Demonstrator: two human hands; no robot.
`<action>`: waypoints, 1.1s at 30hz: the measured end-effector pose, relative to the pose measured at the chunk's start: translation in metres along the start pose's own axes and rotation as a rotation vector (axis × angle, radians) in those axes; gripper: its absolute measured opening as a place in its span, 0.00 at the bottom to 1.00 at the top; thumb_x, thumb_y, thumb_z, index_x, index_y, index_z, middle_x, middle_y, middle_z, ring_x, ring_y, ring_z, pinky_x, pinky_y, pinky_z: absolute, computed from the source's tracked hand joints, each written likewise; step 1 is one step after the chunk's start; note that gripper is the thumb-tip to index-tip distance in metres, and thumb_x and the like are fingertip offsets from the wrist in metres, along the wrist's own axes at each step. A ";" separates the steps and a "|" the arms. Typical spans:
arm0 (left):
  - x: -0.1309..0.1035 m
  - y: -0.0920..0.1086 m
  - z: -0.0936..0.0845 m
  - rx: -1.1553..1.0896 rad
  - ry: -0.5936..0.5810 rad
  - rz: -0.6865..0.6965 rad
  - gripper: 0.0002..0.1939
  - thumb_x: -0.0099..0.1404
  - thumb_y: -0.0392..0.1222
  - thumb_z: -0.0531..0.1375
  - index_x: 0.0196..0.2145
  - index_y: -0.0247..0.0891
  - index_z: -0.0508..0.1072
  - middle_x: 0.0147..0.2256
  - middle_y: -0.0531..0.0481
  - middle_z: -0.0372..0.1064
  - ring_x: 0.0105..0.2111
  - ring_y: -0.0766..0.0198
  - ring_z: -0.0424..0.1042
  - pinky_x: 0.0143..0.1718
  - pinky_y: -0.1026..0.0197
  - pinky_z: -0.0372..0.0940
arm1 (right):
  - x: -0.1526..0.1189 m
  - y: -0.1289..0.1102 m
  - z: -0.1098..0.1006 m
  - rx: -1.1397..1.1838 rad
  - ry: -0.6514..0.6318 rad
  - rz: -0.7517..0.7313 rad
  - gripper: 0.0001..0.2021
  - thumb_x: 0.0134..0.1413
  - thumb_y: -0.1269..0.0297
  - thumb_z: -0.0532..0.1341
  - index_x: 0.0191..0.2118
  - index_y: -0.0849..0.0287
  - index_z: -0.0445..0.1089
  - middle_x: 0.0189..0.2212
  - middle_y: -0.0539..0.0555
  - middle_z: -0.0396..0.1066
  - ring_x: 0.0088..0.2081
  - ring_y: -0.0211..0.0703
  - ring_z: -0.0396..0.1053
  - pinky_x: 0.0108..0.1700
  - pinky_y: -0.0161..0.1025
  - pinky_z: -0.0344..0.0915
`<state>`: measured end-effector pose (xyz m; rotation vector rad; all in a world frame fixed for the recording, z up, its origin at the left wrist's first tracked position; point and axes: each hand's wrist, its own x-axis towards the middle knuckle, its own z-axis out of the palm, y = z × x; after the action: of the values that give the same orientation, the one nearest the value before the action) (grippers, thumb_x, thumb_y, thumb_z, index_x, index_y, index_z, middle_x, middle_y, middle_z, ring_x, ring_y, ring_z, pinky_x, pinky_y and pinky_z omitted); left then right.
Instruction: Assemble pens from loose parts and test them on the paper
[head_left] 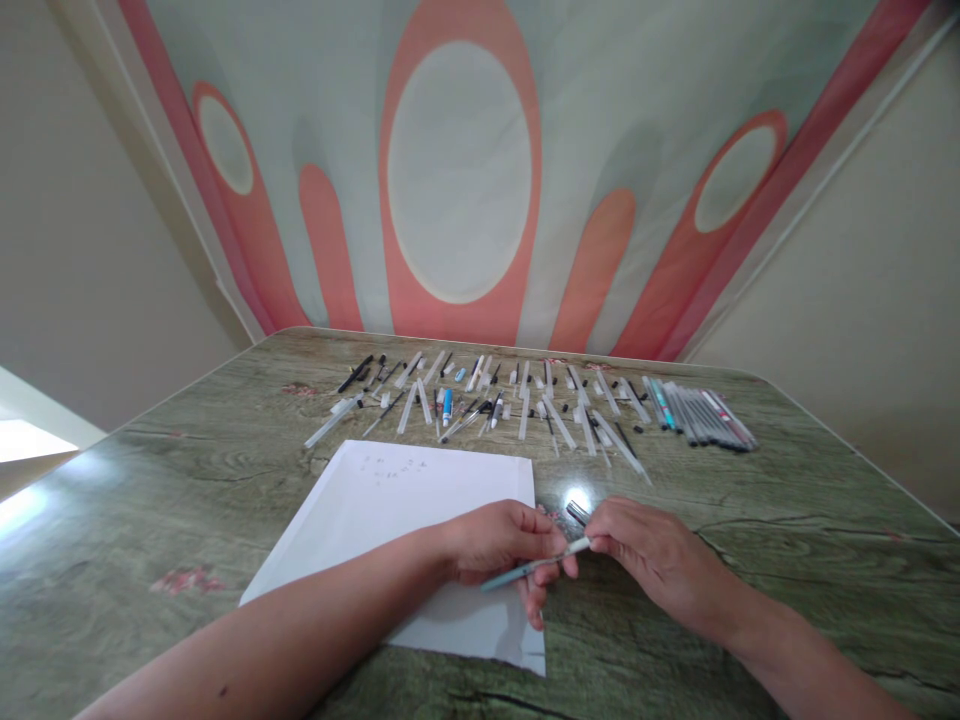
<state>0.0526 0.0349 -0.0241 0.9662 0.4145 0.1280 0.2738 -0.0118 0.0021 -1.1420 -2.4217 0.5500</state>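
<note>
Pen [504,578] held across right edge of white sheet [442,490]

Left hand [517,548] is over the sheet's right side, fingers half curled, pen between thumb and fingers. Right hand [637,545] is just right of the sheet, closed in a pinch on the pen's whitish end. Pen is tilted, grey-teal end over the sheet, whitish end past its right edge. A dark slim piece [577,513] sticks out by the right fingertips, right of the sheet; can't tell if it's gripped or lying behind.

Sheet is flat on the wood-grain table [795,560], faint small marks near its far left corner. Beyond the sheet's far edge: spread of loose pen parts [524,412], clear tubes, dark thin pieces, small caps; a blue piece [448,405] is among them, a black pen [355,373] at the left end. Far right of the sheet: pens laid side by side [694,415], mostly greyish, some teal. Left of the sheet: reddish print [187,580] on the tabletop.
</note>
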 end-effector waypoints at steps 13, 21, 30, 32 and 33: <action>-0.002 0.015 -0.014 -0.256 0.441 0.463 0.09 0.62 0.41 0.60 0.38 0.33 0.67 0.38 0.41 0.71 0.37 0.60 0.74 0.41 0.55 0.68 | 0.003 0.029 0.010 -0.040 0.245 0.341 0.10 0.59 0.56 0.54 0.34 0.54 0.68 0.30 0.50 0.70 0.31 0.41 0.67 0.34 0.37 0.62; -0.001 0.012 -0.015 -0.344 0.566 0.560 0.11 0.59 0.33 0.63 0.38 0.34 0.65 0.43 0.39 0.71 0.45 0.54 0.72 0.43 0.56 0.70 | 0.008 0.017 0.029 0.025 0.264 0.323 0.08 0.57 0.59 0.57 0.32 0.56 0.66 0.31 0.51 0.66 0.33 0.42 0.65 0.35 0.39 0.61; -0.002 0.011 -0.016 -0.384 0.576 0.642 0.10 0.61 0.33 0.61 0.39 0.34 0.64 0.44 0.39 0.70 0.48 0.53 0.70 0.47 0.57 0.68 | 0.008 0.028 0.024 0.825 0.300 0.420 0.14 0.52 0.56 0.63 0.40 0.58 0.65 0.32 0.50 0.66 0.30 0.36 0.64 0.32 0.34 0.63; -0.002 0.011 -0.015 -0.377 0.568 0.648 0.10 0.60 0.33 0.61 0.39 0.34 0.64 0.44 0.40 0.71 0.48 0.53 0.70 0.47 0.57 0.68 | 0.008 0.026 0.024 0.782 0.289 0.442 0.15 0.51 0.54 0.63 0.41 0.58 0.66 0.32 0.51 0.69 0.32 0.38 0.67 0.34 0.36 0.64; -0.002 0.011 -0.014 -0.372 0.565 0.649 0.10 0.60 0.34 0.62 0.39 0.34 0.64 0.44 0.40 0.71 0.48 0.53 0.70 0.47 0.56 0.68 | 0.008 0.024 0.024 0.754 0.278 0.450 0.16 0.51 0.54 0.62 0.41 0.58 0.66 0.33 0.52 0.70 0.34 0.40 0.68 0.35 0.36 0.65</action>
<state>0.0465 0.0509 -0.0216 0.6518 0.5539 1.0494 0.2719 0.0048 -0.0290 -1.2820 -1.4881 1.2152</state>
